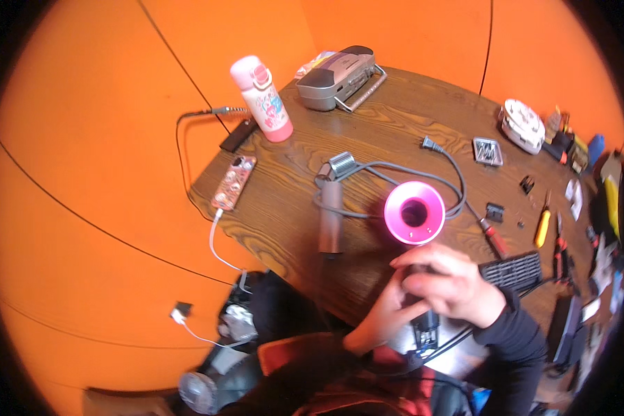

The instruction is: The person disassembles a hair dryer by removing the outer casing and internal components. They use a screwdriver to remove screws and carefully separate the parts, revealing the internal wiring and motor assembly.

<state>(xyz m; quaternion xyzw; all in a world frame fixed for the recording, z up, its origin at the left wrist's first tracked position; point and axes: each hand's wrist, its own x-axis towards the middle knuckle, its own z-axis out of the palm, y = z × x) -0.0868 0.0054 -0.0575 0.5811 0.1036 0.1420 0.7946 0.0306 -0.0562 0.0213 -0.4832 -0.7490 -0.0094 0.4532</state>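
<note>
Near the table's front edge, both hands are closed around a dark hair dryer part, mostly hidden by the fingers. A bright pink, funnel-like ring [394,215] with a dark round opening stands just beyond them, apparently at the part's upper end. My left hand [387,312] grips from the left and below. Over the top and right side curls my right hand [454,283]. Below the hands show a black piece [426,329] and dark wires [451,347]. Left of the ring lies a metallic brownish tube [331,218], beside a silver cylinder [342,164] and a grey cord [395,165] with a plug [431,143].
A pink bottle [267,104], a phone [236,184] on a white cable and a grey radio [340,78] occupy the left and back. To the right lie a red screwdriver [494,239], a yellow-handled tool [543,229], a screw tray [487,152] and a black grille [513,272].
</note>
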